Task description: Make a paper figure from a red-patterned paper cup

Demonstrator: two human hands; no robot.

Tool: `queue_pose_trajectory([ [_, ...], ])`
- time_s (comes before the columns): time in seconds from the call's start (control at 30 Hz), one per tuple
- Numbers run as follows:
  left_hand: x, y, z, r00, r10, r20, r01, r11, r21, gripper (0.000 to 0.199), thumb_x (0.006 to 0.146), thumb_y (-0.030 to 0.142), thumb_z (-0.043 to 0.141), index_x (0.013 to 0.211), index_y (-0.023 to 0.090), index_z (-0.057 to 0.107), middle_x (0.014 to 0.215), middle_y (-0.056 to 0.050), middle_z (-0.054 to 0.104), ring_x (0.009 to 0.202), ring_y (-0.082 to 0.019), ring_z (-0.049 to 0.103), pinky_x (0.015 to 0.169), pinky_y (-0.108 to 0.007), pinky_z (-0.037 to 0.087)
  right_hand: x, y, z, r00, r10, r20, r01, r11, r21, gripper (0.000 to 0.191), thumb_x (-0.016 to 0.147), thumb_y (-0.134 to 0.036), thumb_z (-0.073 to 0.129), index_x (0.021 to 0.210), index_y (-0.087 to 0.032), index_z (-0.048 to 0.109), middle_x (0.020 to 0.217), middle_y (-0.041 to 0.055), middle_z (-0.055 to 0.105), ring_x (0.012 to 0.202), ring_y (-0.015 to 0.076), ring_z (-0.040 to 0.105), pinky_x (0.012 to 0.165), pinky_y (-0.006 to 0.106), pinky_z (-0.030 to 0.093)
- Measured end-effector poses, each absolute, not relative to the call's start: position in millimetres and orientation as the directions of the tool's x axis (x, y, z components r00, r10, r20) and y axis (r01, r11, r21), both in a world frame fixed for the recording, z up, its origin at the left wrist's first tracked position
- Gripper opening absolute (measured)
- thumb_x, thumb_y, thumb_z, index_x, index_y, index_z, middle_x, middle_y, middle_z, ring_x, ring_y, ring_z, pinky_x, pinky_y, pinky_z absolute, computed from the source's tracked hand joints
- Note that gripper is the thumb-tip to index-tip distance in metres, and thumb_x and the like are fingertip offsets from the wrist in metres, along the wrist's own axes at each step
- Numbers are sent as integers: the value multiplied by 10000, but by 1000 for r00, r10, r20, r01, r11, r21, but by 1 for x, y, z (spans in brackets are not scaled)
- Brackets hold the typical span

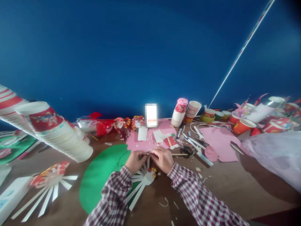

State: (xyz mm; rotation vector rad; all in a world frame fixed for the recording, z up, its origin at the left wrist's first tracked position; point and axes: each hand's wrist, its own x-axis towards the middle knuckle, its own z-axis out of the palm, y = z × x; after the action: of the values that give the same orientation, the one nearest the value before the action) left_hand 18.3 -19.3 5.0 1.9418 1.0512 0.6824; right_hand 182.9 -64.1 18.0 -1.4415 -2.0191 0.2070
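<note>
A paper cup cut into fanned-out white strips (148,179) lies at the front middle, partly over a green paper sheet (97,177). My left hand (136,161) pinches the tip of one upright strip from the left. From the right, my right hand (162,159) closes its fingers on the same tip, nearly touching the left fingertips. The exact fold of the strip between the fingers is hidden. Just right of my right hand lie a thin wooden stick (178,154) and black-handled scissors (187,151). Another cut cup with spread strips (50,180) rests at the left.
Tall stacked paper cups (61,136) lean at the left. Two shorter cup stacks (193,111) stand by the blue wall. Pink paper (221,141), pens (192,142) and a glue tube (204,159) lie right. A translucent plastic bag (277,157) sits far right; paper scraps are scattered about.
</note>
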Motion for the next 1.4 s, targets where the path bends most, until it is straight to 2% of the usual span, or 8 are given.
queue_pose_trajectory([
  [0.37, 17, -20, 4, 504, 858, 94, 469, -363, 805, 206, 737, 243, 472, 655, 142, 632, 612, -14, 623, 598, -126, 527, 606, -232, 420, 180, -64, 16, -277, 846, 455, 823, 453, -343, 105, 833, -205, 497, 809, -196, 599, 790, 27, 620, 751, 148, 529, 659, 249, 376],
  [0.63, 17, -21, 8, 485, 868, 108, 506, -378, 775, 206, 720, 247, 467, 576, 154, 583, 541, 10, 561, 563, -117, 490, 585, -224, 396, 182, -63, 18, -332, 808, 488, 801, 514, -307, 121, 854, -225, 479, 837, -192, 594, 800, 37, 622, 772, 145, 537, 693, 245, 396],
  [0.93, 16, -22, 18, 509, 857, 86, 464, -357, 811, 155, 692, 204, 462, 594, 147, 568, 550, 2, 555, 569, -124, 499, 588, -229, 401, 183, -64, 18, -362, 801, 477, 789, 536, -301, 174, 875, -267, 447, 859, -187, 602, 812, 37, 618, 784, 146, 521, 689, 241, 398],
  [1.17, 16, -21, 14, 500, 858, 121, 468, -385, 796, 352, 804, 345, 400, 533, 154, 519, 511, 12, 488, 553, -114, 462, 563, -218, 364, 182, -64, 21, -383, 798, 466, 805, 535, -255, 183, 877, -257, 436, 857, -189, 605, 811, 42, 615, 780, 160, 508, 679, 264, 391],
  [1.4, 16, -20, 12, 501, 854, 142, 458, -400, 794, 336, 811, 349, 407, 588, 155, 566, 559, -2, 545, 589, -121, 493, 608, -224, 386, 181, -63, 16, -327, 814, 480, 803, 507, -314, 157, 867, -231, 454, 859, -191, 606, 831, 42, 622, 779, 154, 521, 694, 263, 395],
])
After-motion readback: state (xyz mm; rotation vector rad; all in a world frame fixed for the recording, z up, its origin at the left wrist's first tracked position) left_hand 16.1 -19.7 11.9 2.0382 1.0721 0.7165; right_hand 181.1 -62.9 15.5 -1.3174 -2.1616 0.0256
